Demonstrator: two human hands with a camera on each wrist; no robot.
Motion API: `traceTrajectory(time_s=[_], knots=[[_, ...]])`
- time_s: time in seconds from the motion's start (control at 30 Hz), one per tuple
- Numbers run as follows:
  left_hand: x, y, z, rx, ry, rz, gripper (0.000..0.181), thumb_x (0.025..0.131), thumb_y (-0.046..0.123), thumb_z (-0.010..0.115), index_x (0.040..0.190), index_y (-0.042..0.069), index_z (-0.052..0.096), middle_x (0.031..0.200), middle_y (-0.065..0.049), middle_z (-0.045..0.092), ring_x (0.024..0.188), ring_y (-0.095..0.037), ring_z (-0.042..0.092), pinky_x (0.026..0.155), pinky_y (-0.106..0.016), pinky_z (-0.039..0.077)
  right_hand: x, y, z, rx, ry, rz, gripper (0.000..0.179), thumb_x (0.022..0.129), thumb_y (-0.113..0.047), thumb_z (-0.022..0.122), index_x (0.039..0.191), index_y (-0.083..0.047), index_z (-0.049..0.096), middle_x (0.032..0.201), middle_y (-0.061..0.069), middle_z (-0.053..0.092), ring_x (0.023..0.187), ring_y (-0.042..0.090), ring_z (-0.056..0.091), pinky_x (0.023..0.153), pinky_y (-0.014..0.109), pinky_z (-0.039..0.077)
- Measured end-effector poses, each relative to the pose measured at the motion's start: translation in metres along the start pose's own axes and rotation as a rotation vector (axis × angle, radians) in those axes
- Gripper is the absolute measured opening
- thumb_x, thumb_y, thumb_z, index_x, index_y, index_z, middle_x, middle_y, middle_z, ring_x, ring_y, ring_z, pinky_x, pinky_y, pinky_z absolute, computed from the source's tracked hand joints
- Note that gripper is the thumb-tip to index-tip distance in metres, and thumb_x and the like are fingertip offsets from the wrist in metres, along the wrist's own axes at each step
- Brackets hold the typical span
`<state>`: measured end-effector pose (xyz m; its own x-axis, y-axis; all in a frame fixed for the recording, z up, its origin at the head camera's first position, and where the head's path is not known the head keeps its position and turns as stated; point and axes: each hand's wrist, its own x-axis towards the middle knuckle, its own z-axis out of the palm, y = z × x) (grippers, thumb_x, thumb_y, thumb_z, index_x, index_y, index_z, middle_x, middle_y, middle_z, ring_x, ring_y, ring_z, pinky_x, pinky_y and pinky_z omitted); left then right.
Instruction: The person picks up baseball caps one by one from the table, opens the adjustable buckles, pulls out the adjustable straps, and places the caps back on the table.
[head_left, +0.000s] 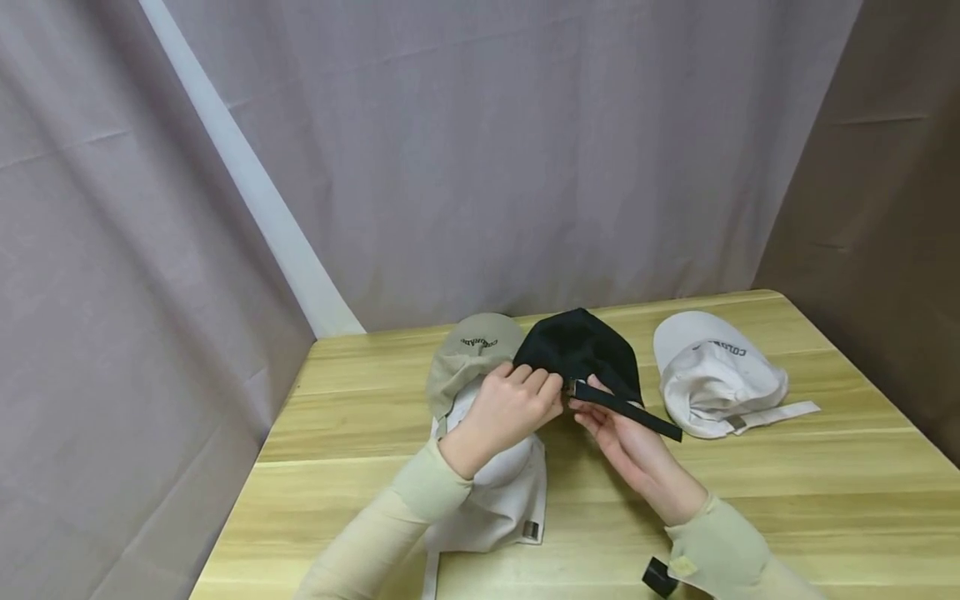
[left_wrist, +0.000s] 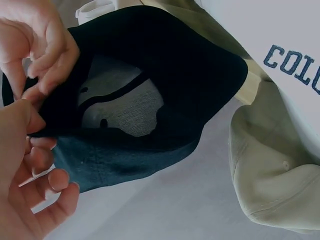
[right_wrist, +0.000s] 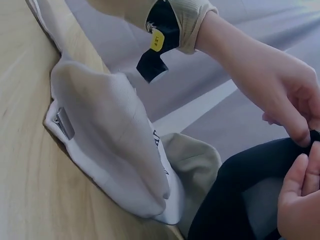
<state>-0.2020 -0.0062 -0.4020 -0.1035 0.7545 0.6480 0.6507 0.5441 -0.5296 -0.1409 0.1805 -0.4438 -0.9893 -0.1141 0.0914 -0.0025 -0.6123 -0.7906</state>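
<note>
A black cap [head_left: 577, 346] is held by both hands above the wooden table, its inside and pale lining [left_wrist: 127, 117] facing the left wrist camera. My left hand [head_left: 513, 404], fingers curled, pinches the cap's back edge beside the metal buckle [head_left: 572, 388]. Just right of the buckle, my right hand [head_left: 626, 442] pinches the same back strap between thumb and fingers. The strap's loose end [head_left: 641, 414] sticks out to the right across that hand. Fingertips of both hands meet closely at the strap, and they partly hide it in the wrist views.
A khaki cap [head_left: 487, 333] lies behind my left hand. Under my left forearm is a white cap [head_left: 495, 517], its small buckle [head_left: 531, 530] showing. Another white cap [head_left: 720, 375] lies at the right on the wooden table [head_left: 825, 508]. Grey curtains [head_left: 525, 167] hang behind.
</note>
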Motion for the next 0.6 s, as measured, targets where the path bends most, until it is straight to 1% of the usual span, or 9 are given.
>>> traceTrajectory(time_s=[0.13, 0.3, 0.43, 0.6], knots=[[0.0, 0.0, -0.001, -0.017, 0.013, 0.009, 0.016, 0.091, 0.02, 0.059, 0.076, 0.016, 0.056, 0.063, 0.008, 0.051, 0.054, -0.008, 0.052, 0.052, -0.023, 0.036, -0.001, 0.0, 0.002, -0.024, 0.016, -0.038, 0.029, 0.107, -0.02, 0.048, 0.099, -0.017, 0.076, 0.091, -0.002, 0.071, 0.087, 0.008, 0.066, 0.079, 0.019, 0.053], [0.001, 0.001, -0.001, -0.019, 0.025, 0.006, 0.016, 0.091, 0.018, 0.059, 0.075, 0.016, 0.056, 0.063, 0.008, 0.051, 0.055, -0.008, 0.052, 0.052, -0.023, 0.036, -0.001, 0.001, 0.006, 0.01, 0.046, -0.073, 0.027, 0.107, -0.02, 0.049, 0.099, -0.017, 0.075, 0.091, -0.002, 0.069, 0.087, 0.008, 0.066, 0.08, 0.018, 0.052], [0.001, 0.001, -0.002, -0.028, 0.036, -0.002, 0.017, 0.091, 0.017, 0.058, 0.075, 0.016, 0.056, 0.063, 0.007, 0.052, 0.055, -0.008, 0.052, 0.052, -0.023, 0.037, -0.001, 0.004, 0.009, 0.069, 0.044, -0.097, 0.028, 0.107, -0.018, 0.048, 0.1, -0.014, 0.075, 0.091, 0.0, 0.069, 0.087, 0.008, 0.066, 0.081, 0.018, 0.052], [0.0, 0.002, -0.003, -0.037, 0.045, 0.005, 0.016, 0.09, 0.017, 0.058, 0.074, 0.015, 0.056, 0.062, 0.007, 0.052, 0.054, -0.008, 0.051, 0.052, -0.022, 0.037, -0.002, 0.006, 0.01, 0.196, -0.001, -0.119, 0.029, 0.107, -0.011, 0.046, 0.104, -0.01, 0.075, 0.094, 0.003, 0.072, 0.091, 0.011, 0.069, 0.083, 0.019, 0.053]])
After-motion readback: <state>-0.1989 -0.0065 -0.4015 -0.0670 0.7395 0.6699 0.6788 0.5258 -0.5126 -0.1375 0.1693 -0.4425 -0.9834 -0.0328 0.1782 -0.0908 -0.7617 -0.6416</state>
